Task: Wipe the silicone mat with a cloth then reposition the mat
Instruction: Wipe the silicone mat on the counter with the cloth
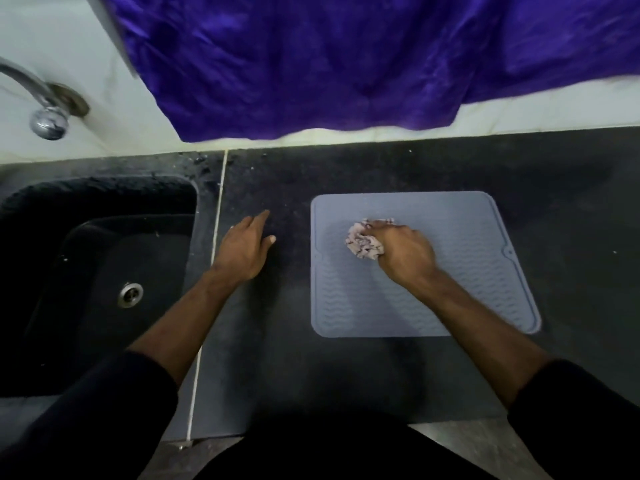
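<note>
A grey-blue silicone mat with a wavy ribbed surface lies flat on the dark countertop, right of centre. My right hand grips a crumpled pale patterned cloth and presses it onto the upper middle of the mat. My left hand rests flat on the bare counter to the left of the mat, fingers straight and pointing away from me, apart from the mat's edge.
A black sink with a metal drain sits at the left, under a chrome tap. A purple cloth hangs over the white wall at the back. A pale seam line runs between sink and counter.
</note>
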Motion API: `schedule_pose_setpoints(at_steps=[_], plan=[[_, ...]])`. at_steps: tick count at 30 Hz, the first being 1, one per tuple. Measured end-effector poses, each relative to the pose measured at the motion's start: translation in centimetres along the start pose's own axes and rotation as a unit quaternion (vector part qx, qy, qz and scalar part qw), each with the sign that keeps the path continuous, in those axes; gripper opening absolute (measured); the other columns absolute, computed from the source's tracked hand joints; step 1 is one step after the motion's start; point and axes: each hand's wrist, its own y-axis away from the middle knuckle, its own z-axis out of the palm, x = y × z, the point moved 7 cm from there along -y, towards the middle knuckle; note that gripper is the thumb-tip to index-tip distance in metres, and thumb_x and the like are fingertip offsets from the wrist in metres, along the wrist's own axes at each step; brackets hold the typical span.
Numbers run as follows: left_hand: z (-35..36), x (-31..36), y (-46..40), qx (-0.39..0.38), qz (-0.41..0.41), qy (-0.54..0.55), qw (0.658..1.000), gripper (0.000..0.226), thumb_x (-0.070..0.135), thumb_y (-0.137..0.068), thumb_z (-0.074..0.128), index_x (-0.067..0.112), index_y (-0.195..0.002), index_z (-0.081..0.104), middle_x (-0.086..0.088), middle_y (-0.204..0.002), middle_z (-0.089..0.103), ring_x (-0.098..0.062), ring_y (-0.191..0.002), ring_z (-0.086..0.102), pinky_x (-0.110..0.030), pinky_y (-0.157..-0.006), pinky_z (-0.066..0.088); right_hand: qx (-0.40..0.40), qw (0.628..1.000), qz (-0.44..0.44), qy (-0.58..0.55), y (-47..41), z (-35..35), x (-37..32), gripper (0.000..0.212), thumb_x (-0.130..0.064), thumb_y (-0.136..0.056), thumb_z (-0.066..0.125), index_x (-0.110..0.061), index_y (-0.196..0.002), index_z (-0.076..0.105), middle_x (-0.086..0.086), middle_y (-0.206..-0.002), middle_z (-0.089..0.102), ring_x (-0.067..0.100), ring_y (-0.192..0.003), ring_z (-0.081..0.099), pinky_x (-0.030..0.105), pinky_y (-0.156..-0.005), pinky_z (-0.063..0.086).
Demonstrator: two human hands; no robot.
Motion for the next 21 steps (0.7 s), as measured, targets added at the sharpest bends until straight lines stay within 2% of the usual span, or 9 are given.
schedule_pose_setpoints(at_steps=[3, 6, 12, 16, 19, 21], plan=[[-0.9, 0.4, -2.6, 0.012, 0.021, -0.028, 0.999, 0.041, 0.022, -0.096, 0.050, 0.009, -0.135, 0.050, -0.017, -0.124, 0.056, -0.036, -0.115, 0.053, -0.044, -0.099, 0.043, 0.018, 0.999, -0.023, 0.016, -3.1, 0.5, -2.2, 0.048, -0.022, -0.093, 0.057, -0.035, -0.138, 0.047, -0.003, -0.145, 0.049, 0.025, -0.130, 0.050, 0.039, -0.108, 0.041], [-1.1, 1.4, -5.6, 0.005, 0.018, -0.031, 0.999, 0.034, 0.018, -0.095, 0.052, 0.012, -0.128, 0.059, -0.015, -0.118, 0.057, -0.034, -0.107, 0.057, -0.043, -0.093, 0.047, 0.021, 0.997, -0.059, 0.043, -6.4, 0.8, -4.1, 0.054, -0.012, -0.088, 0.060, -0.036, -0.136, 0.049, -0.002, -0.145, 0.049, 0.028, -0.128, 0.050, 0.041, -0.103, 0.044], [0.4, 3.6, -10.4, -0.030, 0.008, -0.017, 0.999, 0.033, 0.019, -0.091, 0.060, 0.016, -0.123, 0.061, -0.011, -0.117, 0.057, -0.030, -0.105, 0.058, -0.040, -0.091, 0.049, 0.036, 0.992, -0.085, 0.089, -12.4, 0.8, -5.2, 0.055, -0.013, -0.086, 0.061, -0.035, -0.134, 0.049, 0.002, -0.142, 0.050, 0.031, -0.125, 0.050, 0.040, -0.095, 0.047], [2.1, 4.6, -12.1, -0.053, 0.018, 0.000, 0.998, 0.022, 0.017, -0.089, 0.060, 0.017, -0.111, 0.065, -0.010, -0.111, 0.061, -0.027, -0.103, 0.058, -0.038, -0.089, 0.049, -0.009, 0.992, -0.093, 0.090, -14.6, 3.1, -4.9, 0.039, -0.031, -0.093, 0.050, -0.034, -0.132, 0.050, 0.005, -0.141, 0.049, 0.031, -0.126, 0.047, 0.042, -0.098, 0.042], [2.9, 4.8, -13.0, -0.056, 0.004, 0.016, 0.998, 0.012, 0.018, -0.089, 0.058, 0.016, -0.099, 0.064, -0.009, -0.103, 0.065, -0.028, -0.095, 0.061, -0.040, -0.082, 0.051, -0.016, 0.990, -0.097, 0.099, -14.7, 4.5, -4.7, 0.053, -0.024, -0.089, 0.056, -0.035, -0.138, 0.042, 0.003, -0.147, 0.041, 0.032, -0.129, 0.042, 0.043, -0.101, 0.043], [3.1, 4.6, -13.5, -0.056, -0.021, 0.029, 0.998, 0.010, 0.020, -0.090, 0.059, 0.015, -0.096, 0.064, -0.008, -0.097, 0.066, -0.028, -0.090, 0.062, -0.040, -0.079, 0.052, -0.012, 0.990, -0.103, 0.091, -15.0, 4.7, -4.5, 0.056, -0.020, -0.087, 0.059, -0.034, -0.139, 0.042, 0.004, -0.146, 0.042, 0.033, -0.129, 0.043, 0.044, -0.100, 0.045]])
